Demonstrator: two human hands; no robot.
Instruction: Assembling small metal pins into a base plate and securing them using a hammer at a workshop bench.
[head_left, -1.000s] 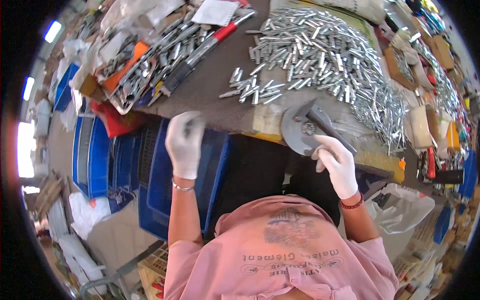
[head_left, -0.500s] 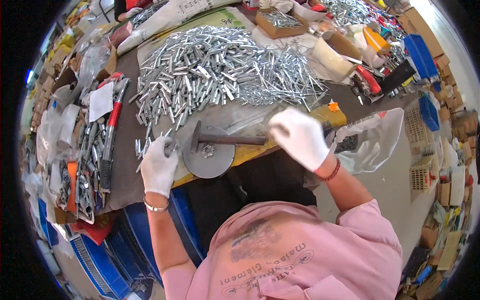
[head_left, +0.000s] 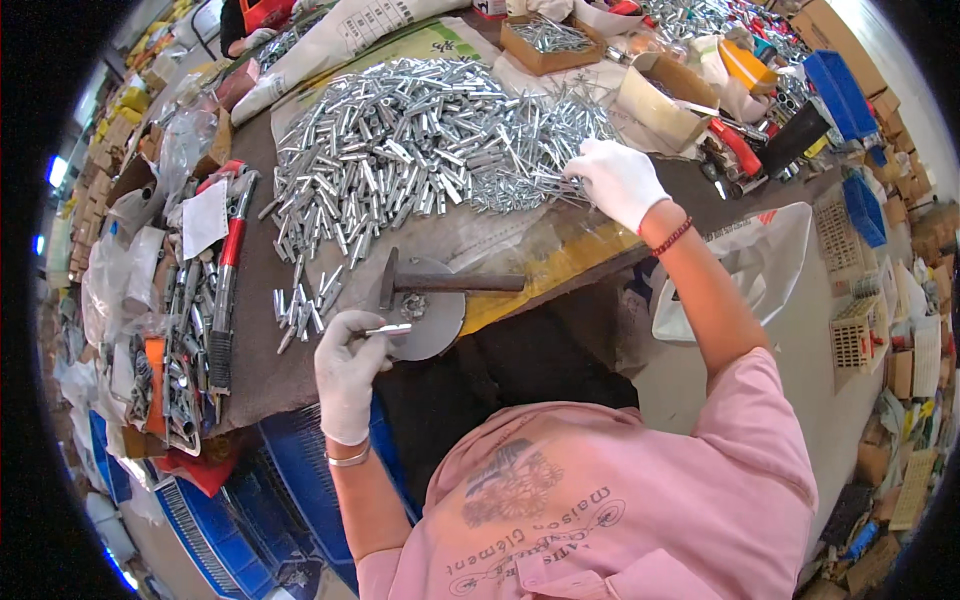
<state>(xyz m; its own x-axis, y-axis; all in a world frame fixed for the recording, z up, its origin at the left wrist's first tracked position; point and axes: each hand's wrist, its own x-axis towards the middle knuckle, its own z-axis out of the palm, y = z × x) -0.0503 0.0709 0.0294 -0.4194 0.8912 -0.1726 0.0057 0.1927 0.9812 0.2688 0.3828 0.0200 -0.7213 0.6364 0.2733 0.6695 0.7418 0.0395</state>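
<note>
1 head-worn fisheye looks down past the pink shirt onto the nearby workbench.

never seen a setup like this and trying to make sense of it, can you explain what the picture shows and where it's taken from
There is no machine here: a person works with two white-gloved hands. A wide fisheye camera, the left of two worn on the head, looks down, so straight edges bend near the rim and the person's pink shirt fills the bottom.

On the worktable lies a big heap of short silver pieces, with thin metal pins at its right. Nearer the person, a hammer lies across a round grey plate.

The left hand holds one small silver piece. The right hand reaches to the pins; whether it grips any is hard to tell.
</note>
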